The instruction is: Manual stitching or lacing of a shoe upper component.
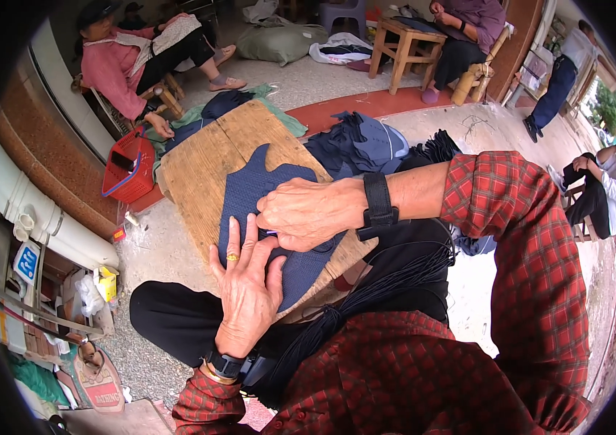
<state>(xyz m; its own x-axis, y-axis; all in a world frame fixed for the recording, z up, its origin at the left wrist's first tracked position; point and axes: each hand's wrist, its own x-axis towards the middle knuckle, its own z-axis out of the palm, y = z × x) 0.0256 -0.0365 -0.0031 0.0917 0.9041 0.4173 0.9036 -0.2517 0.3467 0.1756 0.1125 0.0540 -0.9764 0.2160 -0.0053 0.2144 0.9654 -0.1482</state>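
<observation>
A dark blue textured fabric piece (300,279), with a curved, pointed tip at its far end, lies on a wooden board (199,163) before me. My left hand (246,293), wearing a yellow ring, rests flat on the fabric with its fingers stretched out. Just beyond it, my right hand (311,214) is closed in a fist low over the same piece. A small purple bit shows below its fingers, but most of what it grips is hidden. Across my lap runs a bundle of thin dark cords (373,279).
Dark blue cut pieces (355,141) are heaped beyond the board. A red plastic basket (128,165) stands at its left, beside a seated person in pink (116,80). Another person sits by a wooden stool (402,47). A cluttered shelf (54,290) lines the left side.
</observation>
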